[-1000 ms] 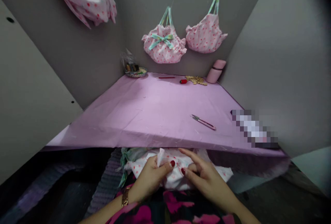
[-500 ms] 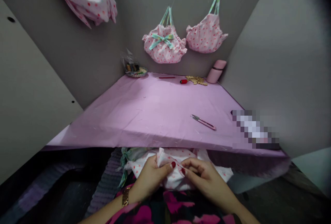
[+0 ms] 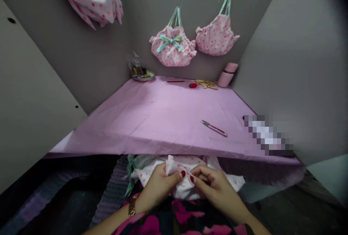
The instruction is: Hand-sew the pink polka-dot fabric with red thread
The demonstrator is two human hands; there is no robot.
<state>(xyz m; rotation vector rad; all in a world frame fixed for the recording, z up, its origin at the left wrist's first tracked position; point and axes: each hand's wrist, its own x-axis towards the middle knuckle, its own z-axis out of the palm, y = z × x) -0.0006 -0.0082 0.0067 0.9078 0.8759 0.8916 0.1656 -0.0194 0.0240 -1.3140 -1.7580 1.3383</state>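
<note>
A white garment with red dots point(image 3: 185, 191) lies across my lap below the table's front edge, with green ties point(image 3: 133, 164) at its left end. My left hand point(image 3: 163, 182) is closed on a fold of it, thumb on top. Opposite, my right hand point(image 3: 208, 182) pinches the same cloth with thumb and bent fingers. The two thumbs are close together but apart. Whether a needle is between the right fingertips I cannot make out. On the table ahead lie thread snips point(image 3: 214, 128), touched by neither hand.
A pink cloth covers the table point(image 3: 168, 112). At its back are a small basket point(image 3: 144, 76), a red pencil-like stick point(image 3: 174, 81), a red thread spool point(image 3: 193, 85), a beige mat point(image 3: 207, 84) and a pink flask point(image 3: 227, 75). Dotted garments point(image 3: 174, 55) hang above. A blurred-out object point(image 3: 268, 135) lies right.
Both hands keep their hold on the garment in nearly the same place. Only a very slight shift of the thumbs and the fold between them shows.
</note>
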